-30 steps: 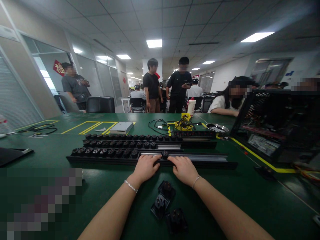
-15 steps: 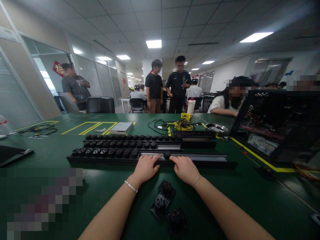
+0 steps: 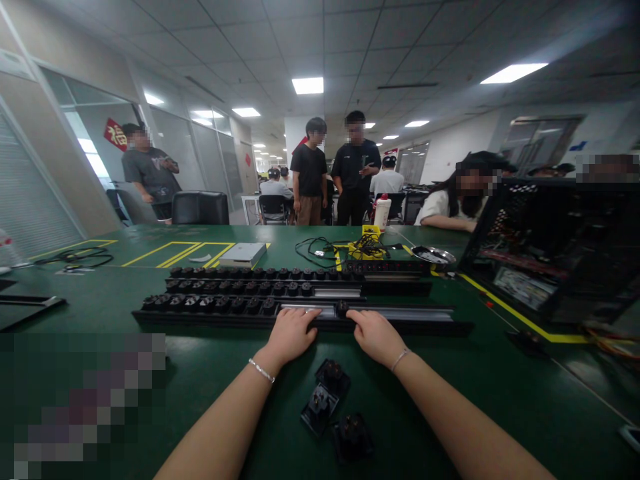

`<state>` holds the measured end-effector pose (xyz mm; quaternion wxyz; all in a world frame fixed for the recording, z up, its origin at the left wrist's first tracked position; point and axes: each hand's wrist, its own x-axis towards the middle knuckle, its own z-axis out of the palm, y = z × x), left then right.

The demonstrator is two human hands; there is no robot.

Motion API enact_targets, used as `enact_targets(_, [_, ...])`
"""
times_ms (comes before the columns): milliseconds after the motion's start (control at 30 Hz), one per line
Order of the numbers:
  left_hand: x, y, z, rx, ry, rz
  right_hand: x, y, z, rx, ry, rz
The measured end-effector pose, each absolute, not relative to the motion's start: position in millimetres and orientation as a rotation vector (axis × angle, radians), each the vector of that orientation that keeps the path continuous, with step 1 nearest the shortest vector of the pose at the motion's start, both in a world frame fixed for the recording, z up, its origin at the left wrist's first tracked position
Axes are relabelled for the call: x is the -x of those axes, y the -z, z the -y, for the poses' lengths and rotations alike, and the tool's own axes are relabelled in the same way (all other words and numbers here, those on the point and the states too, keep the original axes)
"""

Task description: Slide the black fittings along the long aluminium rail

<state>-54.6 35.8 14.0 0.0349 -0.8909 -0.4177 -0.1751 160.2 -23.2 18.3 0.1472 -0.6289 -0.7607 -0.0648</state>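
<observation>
A long black rail (image 3: 425, 325) with a silvery channel lies across the bench before me. Black socket modules (image 3: 206, 303) fill its left part, and a single black socket module (image 3: 342, 309) sits apart near the middle. My left hand (image 3: 293, 333) rests at the channel with its fingers stretched out, holding nothing visible. My right hand (image 3: 376, 337) has its forefinger against the right side of the lone module; its other fingers are partly hidden. Between my forearms lie three loose black modules (image 3: 321, 403), with metal prongs showing on some.
Behind are more filled rails (image 3: 240, 288), a grey box (image 3: 243, 255), black cables with a yellow bin (image 3: 370, 247) and a metal dish (image 3: 434, 255). An opened computer case (image 3: 530, 260) stands at right, a seated person (image 3: 457, 193) beyond it. Other people stand farther back.
My right hand has shifted slightly right, and the lone module has slid right along the rail with it. My left hand has stayed nearly still.
</observation>
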Motion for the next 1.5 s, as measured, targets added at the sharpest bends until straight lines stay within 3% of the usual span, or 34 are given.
enact_targets(1500, [57, -16, -38, 2.778, 0.47, 1.278, -181, -25, 28, 2.005, 0.188, 1.969])
